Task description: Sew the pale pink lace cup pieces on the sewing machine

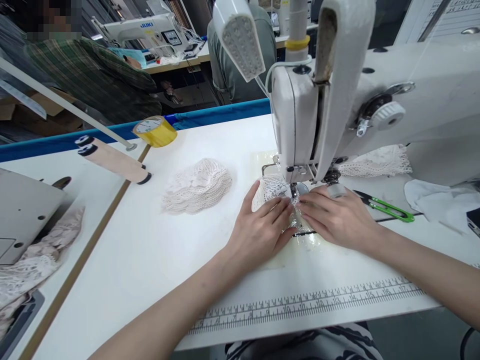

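Observation:
A small white lace piece (275,188) lies under the presser foot (294,191) of a white sewing machine (296,115). My left hand (262,220) rests on its near left side, fingers flat and the little finger spread away. From the right, my right hand (337,215) reaches the lace beside the needle. Its fingers are pressed together at the edge of the lace, and a pale band (336,190) wraps one finger. My fingers hide part of the lace. Left of the machine lies a stack of scalloped lace pieces (198,186).
Green thread snips (392,209) and more lace (375,162) lie at the right. Thread cones (114,159) and yellow tape (155,131) sit at the back left. A ruler strip (285,311) runs along the front edge. A co-worker (93,75) sits beyond the blue edge.

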### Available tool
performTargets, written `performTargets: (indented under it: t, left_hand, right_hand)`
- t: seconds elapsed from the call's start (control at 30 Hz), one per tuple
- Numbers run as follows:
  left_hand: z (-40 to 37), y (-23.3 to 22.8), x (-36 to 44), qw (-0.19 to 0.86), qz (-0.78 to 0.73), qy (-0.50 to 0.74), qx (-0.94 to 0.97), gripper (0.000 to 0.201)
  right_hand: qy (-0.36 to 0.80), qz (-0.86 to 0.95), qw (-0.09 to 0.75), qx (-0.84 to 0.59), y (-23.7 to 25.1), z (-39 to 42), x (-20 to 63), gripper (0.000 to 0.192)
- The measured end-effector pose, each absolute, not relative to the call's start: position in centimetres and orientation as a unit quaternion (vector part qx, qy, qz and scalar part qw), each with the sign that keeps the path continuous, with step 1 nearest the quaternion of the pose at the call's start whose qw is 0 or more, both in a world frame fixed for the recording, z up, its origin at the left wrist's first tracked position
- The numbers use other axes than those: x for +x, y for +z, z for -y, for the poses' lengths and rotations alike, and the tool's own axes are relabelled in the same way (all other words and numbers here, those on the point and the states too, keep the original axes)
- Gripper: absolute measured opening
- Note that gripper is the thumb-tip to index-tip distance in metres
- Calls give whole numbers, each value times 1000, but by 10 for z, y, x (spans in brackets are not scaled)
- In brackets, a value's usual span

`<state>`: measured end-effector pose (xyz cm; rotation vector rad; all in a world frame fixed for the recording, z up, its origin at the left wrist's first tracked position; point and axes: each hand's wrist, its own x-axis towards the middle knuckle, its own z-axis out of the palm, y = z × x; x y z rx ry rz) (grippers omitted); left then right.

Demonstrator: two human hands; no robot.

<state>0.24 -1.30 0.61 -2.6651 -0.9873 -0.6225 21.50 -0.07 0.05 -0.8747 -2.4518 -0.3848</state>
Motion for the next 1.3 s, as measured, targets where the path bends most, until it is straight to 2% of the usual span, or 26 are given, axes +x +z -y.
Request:
performTargets:
  t: [0.67,1.07,1.17,1.3]
  left_hand:
    - [3,5,4,92,358,-223,-902,31]
    - [3,7,2,98,358,-214,-904,34]
    - [-1,9,-4,97,382,-214,-894,28]
    - [-2,16,-15,129,411,-168,-887,30]
  right_hand:
    - [-146,896,208,-363,0,-3,212,26]
    - [-178,890,230,-350,2,0,213,22]
    - [-151,898,256,-325,4,2,210,20]
    - [-53,934,208,-284,7,6,204,26]
